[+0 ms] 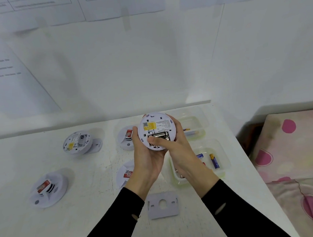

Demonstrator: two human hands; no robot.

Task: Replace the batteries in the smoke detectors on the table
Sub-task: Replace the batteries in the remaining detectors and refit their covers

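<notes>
**A:** Largest entries first?

**B:** Scuffed white counter (pixel 95 206), set against a wall. A bed with a cream cover spotted pink (pixel 292 145) stands by its right edge. Printed paper sheets (pixel 10 82) are on the wall, their text too blurred to read.

**A:** The piece in hand?

**B:** Round white plastic smoke detector (pixel 158 126), held above the counter near its back edge, between both hands. The back faces the camera, with a yellow sticker and lines of small print on the upper half. Below that is an open bay with silvery cylindrical cells (pixel 161 134). The disc is tipped nearly upright, and the cells' long axis runs left to right.

**A:** Grip?

**B:** Left hand (pixel 145 159) cups the lower left rim, fingers curled behind it, thumb on the edge. Right hand (pixel 182 150) wraps the right rim, its thumb (pixel 159 141) pressed across the bay.

**A:** Smaller lots?

**B:**
- Opened detector (pixel 77 142), rear left, back up, leaning on its plate.
- Closed detector with a red-and-white tag (pixel 47 189), front left.
- Two more tagged detectors (pixel 125 139) (pixel 124 174), each partly hidden by the left hand.
- Near clear plastic tray (pixel 224 169), on the right, holding blue-and-gold batteries (pixel 214 161). The right wrist covers part of it.
- Far clear tray (pixel 194 119), contents hard to make out.
- Grey square mounting plate with a round hole (pixel 162 205), flat on the counter between the forearms.
</notes>
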